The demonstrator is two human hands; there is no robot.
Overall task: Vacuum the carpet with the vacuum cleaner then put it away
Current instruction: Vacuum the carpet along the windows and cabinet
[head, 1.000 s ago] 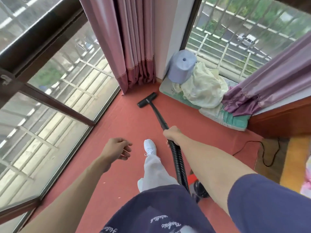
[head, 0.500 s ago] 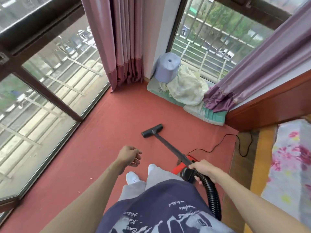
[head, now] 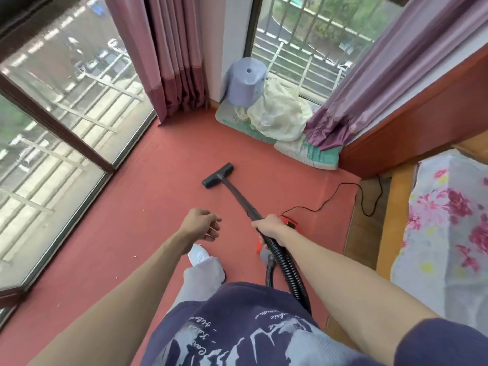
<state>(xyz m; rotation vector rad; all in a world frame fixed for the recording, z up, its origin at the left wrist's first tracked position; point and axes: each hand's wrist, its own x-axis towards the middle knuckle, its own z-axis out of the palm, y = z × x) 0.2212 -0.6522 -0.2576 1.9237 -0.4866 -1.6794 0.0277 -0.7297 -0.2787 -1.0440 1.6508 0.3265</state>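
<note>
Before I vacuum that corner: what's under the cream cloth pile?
The cream cloth lies on green-and-white folded mats, beside an upturned blue bucket. Anything beneath the cloth's middle is covered.

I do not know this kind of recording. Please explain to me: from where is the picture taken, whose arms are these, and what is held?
The picture comes from a camera worn on a person's head, looking down, so the arms are that person's own. The right hand grips the vacuum hose where it meets the black tube. The tube ends in a brush head resting on the red carpet. The left hand holds nothing, its fingers loosely curled. A black cable lies on the carpet. In the corner stand a blue stool and some cloths.
</note>
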